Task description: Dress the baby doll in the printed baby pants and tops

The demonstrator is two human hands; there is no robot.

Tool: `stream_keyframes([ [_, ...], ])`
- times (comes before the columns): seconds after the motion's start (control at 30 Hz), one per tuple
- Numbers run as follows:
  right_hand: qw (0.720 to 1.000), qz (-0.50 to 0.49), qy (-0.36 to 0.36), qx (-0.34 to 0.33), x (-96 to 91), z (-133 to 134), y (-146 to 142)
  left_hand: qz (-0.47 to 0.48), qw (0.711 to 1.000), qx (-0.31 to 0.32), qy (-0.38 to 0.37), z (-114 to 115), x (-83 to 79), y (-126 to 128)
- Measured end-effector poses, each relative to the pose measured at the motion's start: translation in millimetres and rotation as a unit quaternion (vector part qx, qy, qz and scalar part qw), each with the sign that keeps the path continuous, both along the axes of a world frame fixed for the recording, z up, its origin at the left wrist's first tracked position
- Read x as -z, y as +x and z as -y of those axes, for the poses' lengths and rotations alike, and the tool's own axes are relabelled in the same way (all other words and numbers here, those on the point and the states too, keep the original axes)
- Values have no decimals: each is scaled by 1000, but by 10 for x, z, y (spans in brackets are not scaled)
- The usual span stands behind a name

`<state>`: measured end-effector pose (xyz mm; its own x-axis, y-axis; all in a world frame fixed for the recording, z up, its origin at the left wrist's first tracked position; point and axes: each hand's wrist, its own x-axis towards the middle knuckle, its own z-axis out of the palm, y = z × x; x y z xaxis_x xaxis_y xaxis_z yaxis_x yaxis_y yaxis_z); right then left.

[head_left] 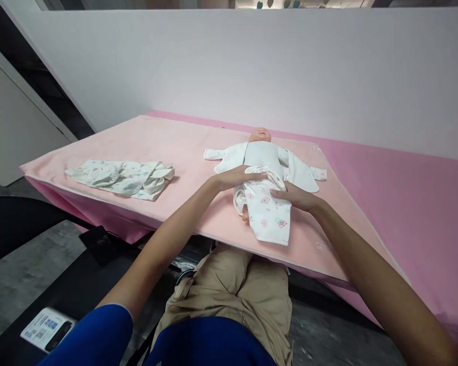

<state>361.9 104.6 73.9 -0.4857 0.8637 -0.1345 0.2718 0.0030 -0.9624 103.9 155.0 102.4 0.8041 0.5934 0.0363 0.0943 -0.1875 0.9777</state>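
One printed garment (269, 216) | beneath left hand (236, 178), finger grip unclear | pinched by right hand (299, 197)

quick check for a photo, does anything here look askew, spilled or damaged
I see no spill or damage. The printed garment looks askew: one side is bunched by a foot of the doll, the other stretches toward the pink cloth's near edge.

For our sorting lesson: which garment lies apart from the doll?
The leftmost garment: it lies by itself, while the white top and pink-printed garment both touch the doll.
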Motion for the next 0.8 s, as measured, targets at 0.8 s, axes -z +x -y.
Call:
stream_keyframes([
  [0.8, 987, -156, 1, 44, -13, 84, -132, 2, 998, 42, -52, 96, 177, -75],
])
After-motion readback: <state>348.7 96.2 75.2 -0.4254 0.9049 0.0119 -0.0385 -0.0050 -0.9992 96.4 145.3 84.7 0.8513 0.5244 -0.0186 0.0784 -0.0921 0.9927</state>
